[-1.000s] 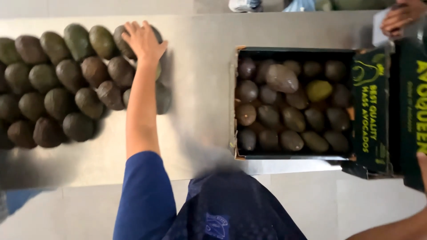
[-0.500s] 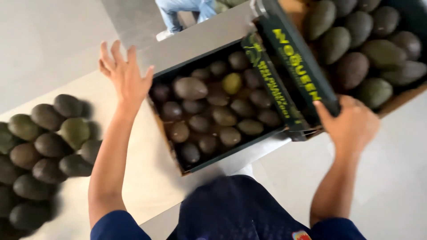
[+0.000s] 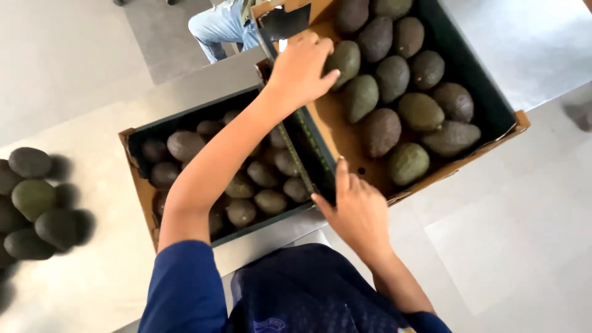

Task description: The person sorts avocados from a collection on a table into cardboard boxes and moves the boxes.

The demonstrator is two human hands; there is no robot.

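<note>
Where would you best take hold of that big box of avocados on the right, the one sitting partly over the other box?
Probably by its two near corners, from the person's side. The right box is a shallow open tray tilted over the left box, so its rim is free there. The left hand already rests at the far end of that side wall, the right hand at the near corner.

— What's underneath it all?
— A steel table (image 3: 92, 271), matte and evenly lit, with soft shadows.
— And the floor (image 3: 524, 246)?
— Pale large tiles at right, grey further back beside someone's jeans (image 3: 223, 28).
</note>
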